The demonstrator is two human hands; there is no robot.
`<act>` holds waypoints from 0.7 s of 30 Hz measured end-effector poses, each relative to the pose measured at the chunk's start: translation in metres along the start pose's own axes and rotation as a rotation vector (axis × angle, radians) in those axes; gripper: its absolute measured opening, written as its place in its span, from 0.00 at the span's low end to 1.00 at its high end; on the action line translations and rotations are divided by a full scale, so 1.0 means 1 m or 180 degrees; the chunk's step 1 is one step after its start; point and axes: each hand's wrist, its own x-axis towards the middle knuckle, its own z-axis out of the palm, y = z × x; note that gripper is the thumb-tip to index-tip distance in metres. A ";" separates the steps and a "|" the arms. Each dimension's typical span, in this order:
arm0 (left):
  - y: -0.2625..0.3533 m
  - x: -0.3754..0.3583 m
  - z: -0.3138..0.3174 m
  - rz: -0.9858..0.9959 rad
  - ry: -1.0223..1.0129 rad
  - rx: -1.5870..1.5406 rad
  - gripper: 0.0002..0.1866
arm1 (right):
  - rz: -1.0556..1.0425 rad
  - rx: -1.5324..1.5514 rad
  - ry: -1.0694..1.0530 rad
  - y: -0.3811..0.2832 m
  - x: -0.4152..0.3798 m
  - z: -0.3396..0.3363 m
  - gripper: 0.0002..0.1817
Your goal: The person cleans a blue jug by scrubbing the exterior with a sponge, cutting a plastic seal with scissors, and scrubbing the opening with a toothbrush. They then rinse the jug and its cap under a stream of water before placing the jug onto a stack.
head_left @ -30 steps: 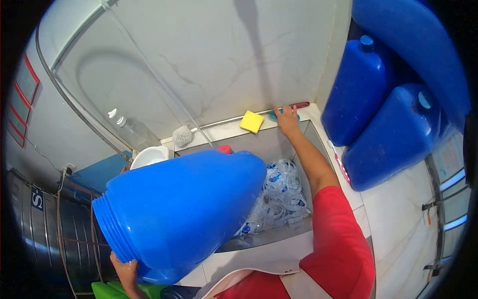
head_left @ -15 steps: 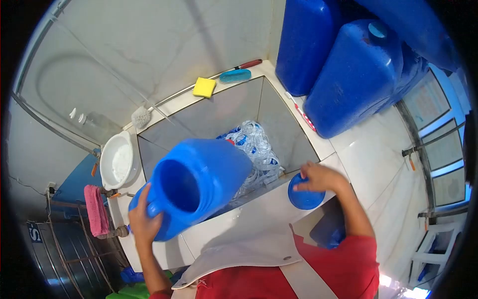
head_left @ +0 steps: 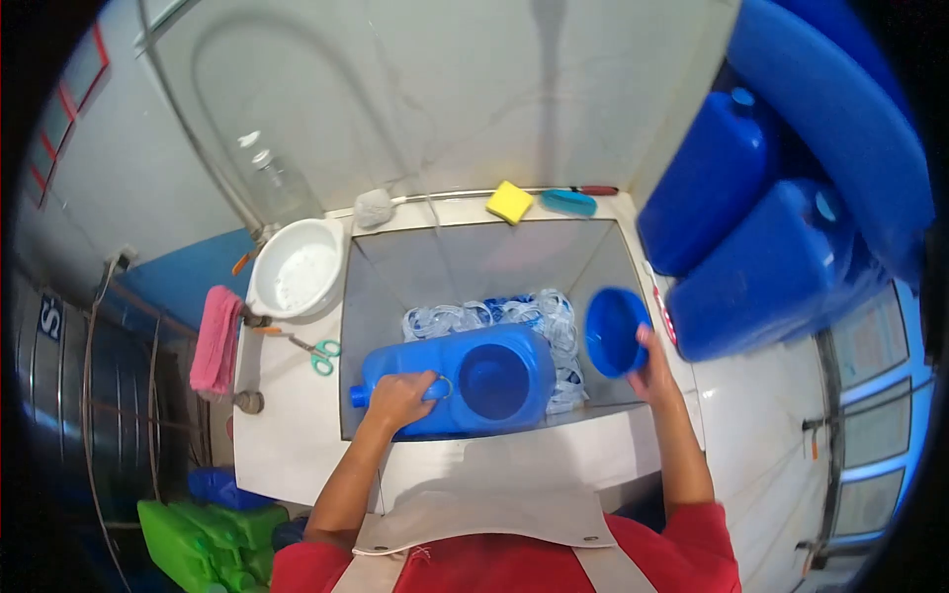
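Note:
A blue plastic jug [head_left: 435,356] lies tilted over the sink basin [head_left: 465,259], its wide round mouth uncovered and facing me. My left hand [head_left: 399,400] is closed round the jug's handle. Over the basin's right side, my right hand [head_left: 652,374] grips a round blue lid [head_left: 611,331] by its lower right edge, the hollow side showing. Lid and jug are apart. White-and-clear bands with blue printing [head_left: 561,321] lie heaped in the basin, partly hidden behind the jug.
On the basin's rim are a yellow sponge [head_left: 509,202], a teal brush [head_left: 568,204] and a round-headed brush [head_left: 374,209]. A white bowl [head_left: 331,259], green-handled scissors [head_left: 322,357] and a pink towel [head_left: 216,339] are left. Large blue containers [head_left: 751,272] stand right.
The jug has turned and moved over the basin, with my left hand still on its handle. My right hand has lifted the lid off the front ledge. The camera view has shifted.

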 end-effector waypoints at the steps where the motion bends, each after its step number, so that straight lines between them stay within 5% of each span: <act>1: -0.003 -0.001 0.001 -0.0083 0.0057 0.0020 0.14 | 0.0161 0.1184 -0.0384 -0.010 0.031 0.023 0.37; 4: -0.006 -0.003 0.001 -0.0101 -0.0051 0.0065 0.15 | 0.0556 0.1185 -0.1212 -0.004 0.125 0.082 0.30; 6: -0.003 -0.004 -0.001 -0.0142 -0.0385 0.0065 0.15 | 0.0566 0.0251 -0.1242 0.026 0.191 0.118 0.26; 11: 0.008 -0.005 -0.009 -0.0304 -0.0444 -0.0020 0.15 | -0.0461 -0.3166 0.0000 0.138 0.295 0.193 0.22; 12: 0.008 -0.005 -0.010 -0.0326 -0.0503 -0.0027 0.15 | -0.0463 -0.3163 -0.0032 0.134 0.300 0.199 0.22; 14: 0.006 -0.004 -0.009 -0.0352 -0.0548 -0.0013 0.15 | 0.0114 -0.3249 -0.1483 0.123 0.304 0.209 0.22; 15: 0.007 -0.004 -0.008 -0.0318 -0.0606 -0.0022 0.14 | 0.0608 -0.1676 -0.0551 0.099 0.268 0.224 0.22; 19: 0.016 0.008 -0.011 -0.0243 -0.0557 0.0076 0.18 | 0.0561 -0.3106 -0.1150 0.097 0.279 0.208 0.22; 21: 0.023 0.021 -0.018 -0.0211 -0.0487 0.0073 0.16 | -0.2048 -0.4234 -0.0647 0.106 0.272 0.197 0.17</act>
